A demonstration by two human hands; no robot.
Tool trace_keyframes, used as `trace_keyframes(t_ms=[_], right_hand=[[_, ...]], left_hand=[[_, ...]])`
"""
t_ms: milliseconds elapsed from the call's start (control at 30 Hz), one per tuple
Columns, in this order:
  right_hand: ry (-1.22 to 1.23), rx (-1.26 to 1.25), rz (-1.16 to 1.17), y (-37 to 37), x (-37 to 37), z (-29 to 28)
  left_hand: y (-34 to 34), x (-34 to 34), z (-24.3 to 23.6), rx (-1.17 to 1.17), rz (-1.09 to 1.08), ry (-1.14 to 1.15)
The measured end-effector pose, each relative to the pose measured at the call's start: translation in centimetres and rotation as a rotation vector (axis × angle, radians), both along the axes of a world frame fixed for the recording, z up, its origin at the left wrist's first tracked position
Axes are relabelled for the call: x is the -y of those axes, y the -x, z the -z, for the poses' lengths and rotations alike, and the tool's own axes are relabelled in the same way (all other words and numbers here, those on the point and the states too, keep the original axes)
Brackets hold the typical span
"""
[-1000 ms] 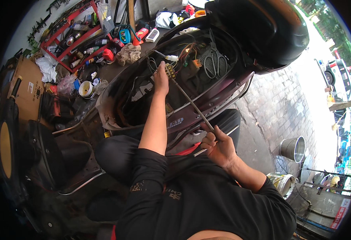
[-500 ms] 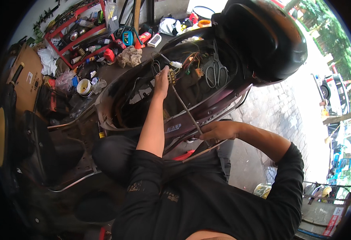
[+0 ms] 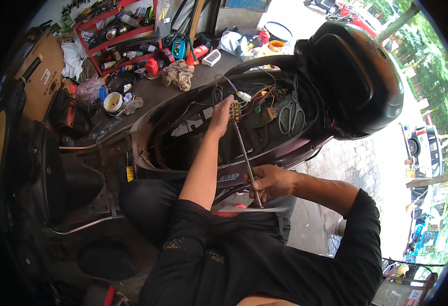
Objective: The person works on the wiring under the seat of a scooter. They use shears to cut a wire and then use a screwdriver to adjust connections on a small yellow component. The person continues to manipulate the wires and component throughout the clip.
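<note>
Nearest, the person's bent knee (image 3: 147, 206) in dark trousers stands left of centre, beside the scooter's footboard (image 3: 83, 176). To its right, a long metal T-shaped tool (image 3: 245, 155) slants up and away, its blurred crossbar at the near end, just above the lap. The right hand (image 3: 272, 181) comes in from the right with its fingers and thumb closed on the shaft, a little beyond the crossbar.

Farther along, the shaft passes over the near side of the scooter body (image 3: 280, 160) and reaches a small dark terminal block (image 3: 235, 110) with brass-coloured contacts, over the open compartment. The tip is too small to tell whether it is seated in a screw. The left hand (image 3: 221, 118) has its thumb and fingers clamped on the block's left side. The two hands are well apart, linked by the tool.

Just beyond the block lies a white connector (image 3: 244, 96) on a grey lead; loose coloured wires (image 3: 266, 94) spread to its right. Farther right, large scissors (image 3: 290, 116) rest in the compartment with their handles toward the near side. A black top box (image 3: 359, 76) rises at the scooter's right end.

Beyond the scooter, on the left, are a white tub (image 3: 113, 104), a crumpled beige cloth (image 3: 178, 75) and a red bottle (image 3: 152, 67). Behind them stands a red rack (image 3: 92, 51) crowded with bottles and cans. Far to the right, bright paving (image 3: 356, 160) leads toward trees (image 3: 418, 56).
</note>
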State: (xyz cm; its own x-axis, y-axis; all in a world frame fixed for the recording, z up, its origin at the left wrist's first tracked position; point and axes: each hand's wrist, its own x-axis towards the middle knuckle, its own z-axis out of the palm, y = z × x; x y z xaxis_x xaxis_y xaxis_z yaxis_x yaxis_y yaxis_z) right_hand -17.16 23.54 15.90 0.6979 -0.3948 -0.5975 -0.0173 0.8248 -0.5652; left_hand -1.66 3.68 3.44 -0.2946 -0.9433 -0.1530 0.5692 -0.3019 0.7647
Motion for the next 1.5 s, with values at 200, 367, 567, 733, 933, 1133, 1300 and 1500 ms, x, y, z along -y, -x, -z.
trace_keyframes(t_ms=[200,367,567,733,933,1133,1300,1500], right_hand=[[-0.092,0.158,0.048,-0.3,0.5,1.7],[-0.179,0.198,0.102,-0.8,-0.4,0.9],[-0.081,0.144,0.074,-0.6,-2.0,-0.3],[-0.044,0.116,0.145,-1.1,-2.5,-0.4],[-0.051,0.109,0.177,-0.9,-2.2,0.1],[-0.065,0.157,0.174,-1.1,-2.1,0.2],[-0.144,0.306,0.177,-0.6,-1.6,1.3],[-0.219,0.519,0.158,-0.2,-0.9,2.6]], left_hand=[[0.4,-0.3,-0.6,-0.050,-0.013,-0.008],[0.1,-0.4,-0.7,-0.043,-0.047,-0.003],[0.5,-0.7,-0.8,-0.025,-0.059,-0.009],[0.3,-0.1,0.0,-0.028,-0.037,-0.015],[0.7,-0.3,-0.2,-0.011,-0.053,-0.002],[0.4,-0.2,0.2,-0.012,-0.024,-0.005],[0.3,-0.1,0.1,-0.040,0.006,0.013],[0.2,-0.4,-0.1,-0.078,0.041,0.024]])
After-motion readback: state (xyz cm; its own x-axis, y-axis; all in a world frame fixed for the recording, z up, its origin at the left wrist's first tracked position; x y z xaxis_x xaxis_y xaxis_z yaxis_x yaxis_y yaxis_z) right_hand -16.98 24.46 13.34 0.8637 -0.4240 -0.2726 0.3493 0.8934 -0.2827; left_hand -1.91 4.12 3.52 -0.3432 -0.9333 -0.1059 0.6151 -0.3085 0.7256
